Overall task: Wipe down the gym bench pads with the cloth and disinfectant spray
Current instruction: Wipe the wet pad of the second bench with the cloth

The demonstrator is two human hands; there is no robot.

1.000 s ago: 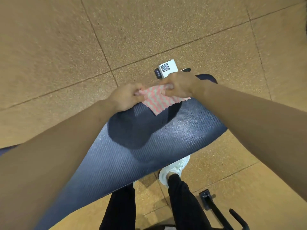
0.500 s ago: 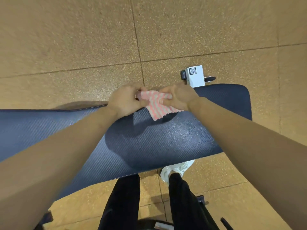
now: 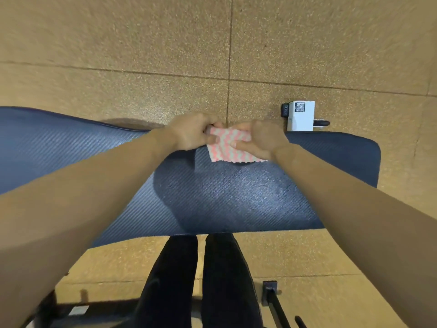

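Note:
A dark blue textured bench pad [image 3: 236,200] runs left to right across the middle of the view. A small pink-and-white zigzag cloth [image 3: 228,147] hangs just above the pad's far edge. My left hand [image 3: 191,131] pinches the cloth's upper left corner. My right hand [image 3: 262,139] grips its right side, with fingers over the front. Both arms reach forward over the pad. No spray bottle is in sight.
A white box with a QR code [image 3: 300,116] sits on the bench frame beyond the pad's far right corner. Tan speckled floor tiles [image 3: 118,55] surround the bench. My dark trouser legs [image 3: 196,280] stand at the near edge, beside black frame parts [image 3: 272,297].
The view has swung so the pad now lies level across the frame, with its right end in sight. Both hands still hold the cloth, now further right along the far edge.

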